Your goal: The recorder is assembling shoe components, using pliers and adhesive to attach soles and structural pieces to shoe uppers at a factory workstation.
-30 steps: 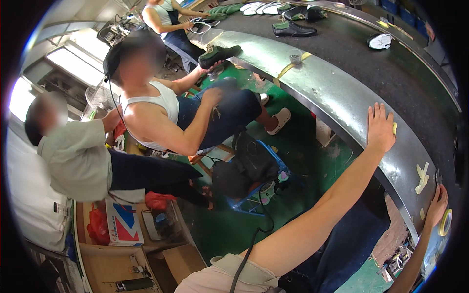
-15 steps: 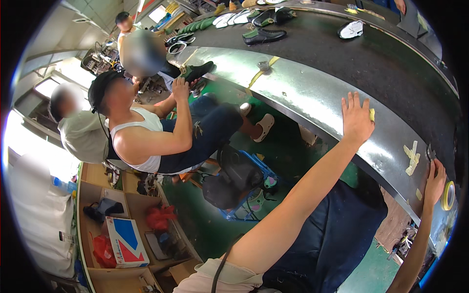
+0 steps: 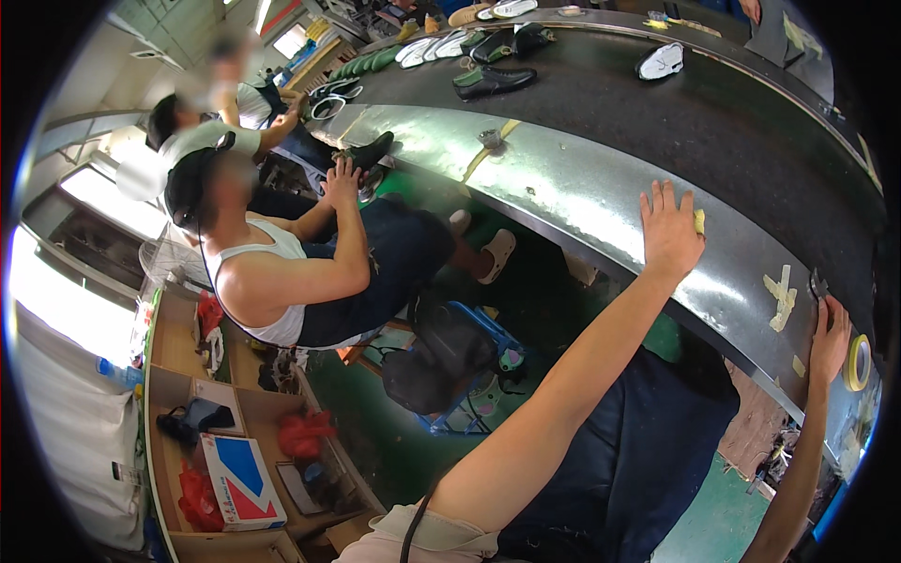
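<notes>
My left hand [image 3: 671, 233] lies flat on the shiny metal edge strip [image 3: 572, 192] of the long bench, fingers apart. A small yellow piece [image 3: 699, 221] shows at its side; whether the hand touches it is unclear. Farther right, my right hand [image 3: 830, 347] rests at the bench with its fingers closed on a small dark metal tool [image 3: 817, 283], whose kind I cannot make out. Close to that hand are a roll of yellow tape [image 3: 857, 363] and strips of pale tape [image 3: 779, 298] stuck to the metal.
A dark belt [image 3: 601, 113] runs along the bench, carrying a black shoe [image 3: 493, 82] and a white shoe [image 3: 661, 62]. On the left sits a co-worker in a white vest [image 3: 282, 281], holding a dark shoe [image 3: 368, 152]. A blue-framed stool [image 3: 446, 361] and wooden shelving [image 3: 169, 479] stand nearby.
The view has shifted slightly. Both my hands keep their places on the bench. Behind the seated co-worker, other people have changed posture, one now reaching toward the bench.
</notes>
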{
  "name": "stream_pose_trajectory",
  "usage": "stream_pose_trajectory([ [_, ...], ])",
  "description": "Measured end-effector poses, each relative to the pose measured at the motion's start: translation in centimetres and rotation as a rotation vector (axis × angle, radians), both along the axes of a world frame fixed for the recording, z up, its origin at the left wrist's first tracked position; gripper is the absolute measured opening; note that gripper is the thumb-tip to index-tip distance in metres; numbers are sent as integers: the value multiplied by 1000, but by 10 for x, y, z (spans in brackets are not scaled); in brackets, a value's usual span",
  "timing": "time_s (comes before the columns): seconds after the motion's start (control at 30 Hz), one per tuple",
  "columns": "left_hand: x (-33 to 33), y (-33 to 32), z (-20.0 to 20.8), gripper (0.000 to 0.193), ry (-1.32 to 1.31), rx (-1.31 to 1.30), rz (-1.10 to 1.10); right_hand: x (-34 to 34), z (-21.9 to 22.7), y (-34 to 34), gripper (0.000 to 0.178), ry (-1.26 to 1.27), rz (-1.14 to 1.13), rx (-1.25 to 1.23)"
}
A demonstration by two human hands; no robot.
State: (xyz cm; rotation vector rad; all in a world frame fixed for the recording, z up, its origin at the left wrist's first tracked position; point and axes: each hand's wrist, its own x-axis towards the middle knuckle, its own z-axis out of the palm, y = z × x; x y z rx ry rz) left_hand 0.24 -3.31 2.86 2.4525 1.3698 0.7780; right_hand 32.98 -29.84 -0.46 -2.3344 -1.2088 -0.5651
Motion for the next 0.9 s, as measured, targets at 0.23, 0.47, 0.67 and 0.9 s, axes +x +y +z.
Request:
stream_pose_trajectory([
  [0.23,0,0,2,76,4,4,-9,-10,8,1,31,10,-4,21],
  [0.47,0,-1,5,76,14,-16,-13,-17,14,2,29,14,-1,53],
  [0.67,2,-1,4,76,13,-25,-16,-21,17,2,27,32,5,83],
  [0.9,1,-2,3,76,20,-13,-15,-33,25,4,23,45,17,107],
])
